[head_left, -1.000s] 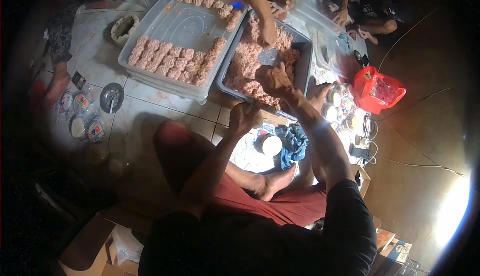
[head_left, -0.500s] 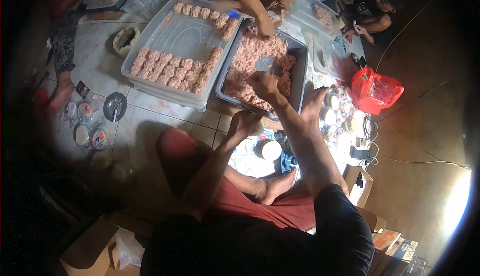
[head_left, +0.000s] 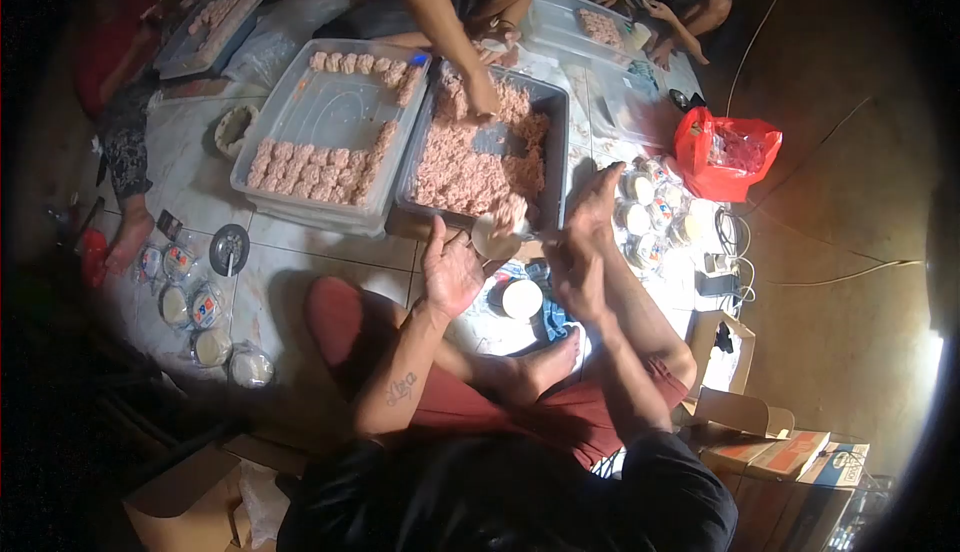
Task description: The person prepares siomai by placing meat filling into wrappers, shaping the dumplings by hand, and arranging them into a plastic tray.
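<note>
My left hand is turned palm up with its thumb raised, and a round pale dough wrapper rests on its fingertips. Pink minced filling, blurred, shows just above the wrapper. My right hand is closed on a thin tool whose kind I cannot make out, its tip pointing toward the wrapper. Beyond both hands, a grey tub holds a mass of the same filling. A stack of round white wrappers lies below, between my hands.
A clear plastic tray with rows of filled pieces stands left of the tub. Another person's hand reaches into the tub. Packs of wrappers and a red plastic bag sit at right; more packs lie at left.
My right hand has come back from over the tub to beside the wrapper. My left hand has turned palm up, showing the wrapper. The view has shifted.
</note>
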`<state>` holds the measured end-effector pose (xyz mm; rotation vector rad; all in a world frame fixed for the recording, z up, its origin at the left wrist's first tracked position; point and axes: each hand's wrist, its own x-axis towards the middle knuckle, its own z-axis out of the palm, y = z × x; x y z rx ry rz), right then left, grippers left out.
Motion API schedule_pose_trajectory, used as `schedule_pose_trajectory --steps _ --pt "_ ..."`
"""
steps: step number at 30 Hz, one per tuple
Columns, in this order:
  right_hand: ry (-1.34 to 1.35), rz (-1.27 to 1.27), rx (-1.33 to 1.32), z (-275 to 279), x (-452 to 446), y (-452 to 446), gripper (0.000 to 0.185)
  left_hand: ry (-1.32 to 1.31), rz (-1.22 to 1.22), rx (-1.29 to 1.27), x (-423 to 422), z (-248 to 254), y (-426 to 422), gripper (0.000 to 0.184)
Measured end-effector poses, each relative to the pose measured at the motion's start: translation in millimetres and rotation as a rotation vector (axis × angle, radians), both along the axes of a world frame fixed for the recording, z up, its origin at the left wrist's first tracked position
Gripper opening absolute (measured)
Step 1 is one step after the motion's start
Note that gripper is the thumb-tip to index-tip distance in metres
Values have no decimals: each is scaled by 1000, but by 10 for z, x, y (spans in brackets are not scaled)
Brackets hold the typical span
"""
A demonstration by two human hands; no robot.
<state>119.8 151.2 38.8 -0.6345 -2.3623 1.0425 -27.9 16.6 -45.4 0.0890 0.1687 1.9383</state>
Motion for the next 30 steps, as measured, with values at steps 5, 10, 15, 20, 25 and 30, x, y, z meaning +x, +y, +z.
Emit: schedule_pose_trajectory --steps 5,10,15,20,25,30 --pt "176 -63 6 -749 225 -199 3 25 30 -10 156 203 -9 98" --pt "197 166 120 -663 284 -371 12 11 28 8 171 92 93 102" --pt "-147 316 279 -195 483 -248 21 -216 29 116 117 -278 -44 100" --pt "-215 319 249 -203 402 -192 35 -269 8 -143 211 -262 -84 105" --pt "-142 450 341 -417 293 132 25 -211 -95 -135 206 -552 -81 101" --pt "-143 342 553 -7 -436 369 5 -12 -96 -367 213 -838 56 82"
